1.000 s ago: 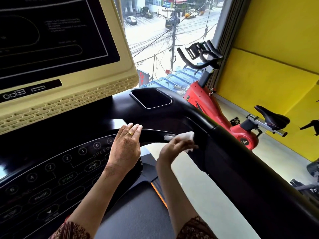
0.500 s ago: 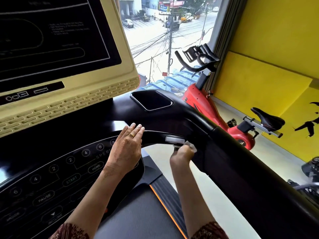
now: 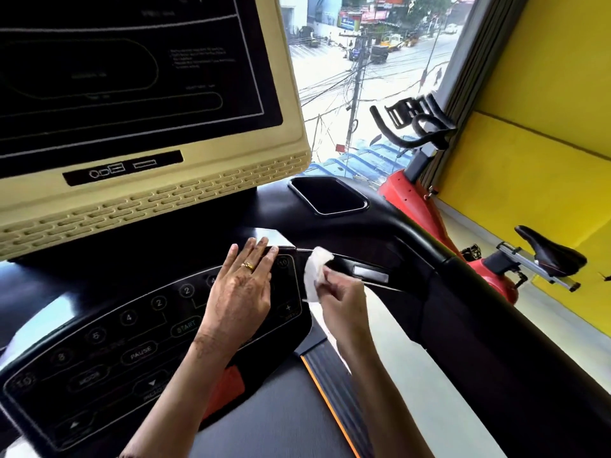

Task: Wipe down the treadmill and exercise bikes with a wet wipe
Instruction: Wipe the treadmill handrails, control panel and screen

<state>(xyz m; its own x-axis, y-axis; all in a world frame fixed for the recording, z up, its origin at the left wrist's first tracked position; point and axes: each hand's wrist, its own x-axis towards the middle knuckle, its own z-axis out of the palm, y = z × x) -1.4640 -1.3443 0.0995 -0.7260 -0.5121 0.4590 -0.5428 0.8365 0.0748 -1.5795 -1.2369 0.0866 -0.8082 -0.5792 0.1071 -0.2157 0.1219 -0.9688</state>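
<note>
View downward over a treadmill (image 3: 496, 358), which fills the left and lower parts of the frame. Its cream-cased screen (image 3: 132, 77) occupies the upper left; below it, the curved black button panel (image 3: 125, 352) carries numbered keys and keys marked START and PAUSE. The left hand (image 3: 241, 292), centre of frame, lies flat on the upper right part of the panel, palm down, fingers straight and close together, a ring (image 3: 248, 266) on one finger. Just to its right, the right hand (image 3: 344, 299) pinches a crumpled white wipe (image 3: 315, 272) between thumb and curled fingers. The wipe lies against the right edge of the panel, where the short black grip bar (image 3: 370, 274) joins it; the two hands are near but apart. Above the wipe, a shallow rectangular tray (image 3: 327, 195) is sunk into the black top of the console. The grey belt (image 3: 281, 424), edged with an orange stripe, shows at lower centre between the forearms. At right of frame stands a red exercise bike (image 3: 489, 269) with black handlebars (image 3: 413, 127) and a black saddle (image 3: 549, 249), set beside a yellow wall (image 3: 545, 127). A window (image 3: 363, 77) at upper centre looks onto a street.
</note>
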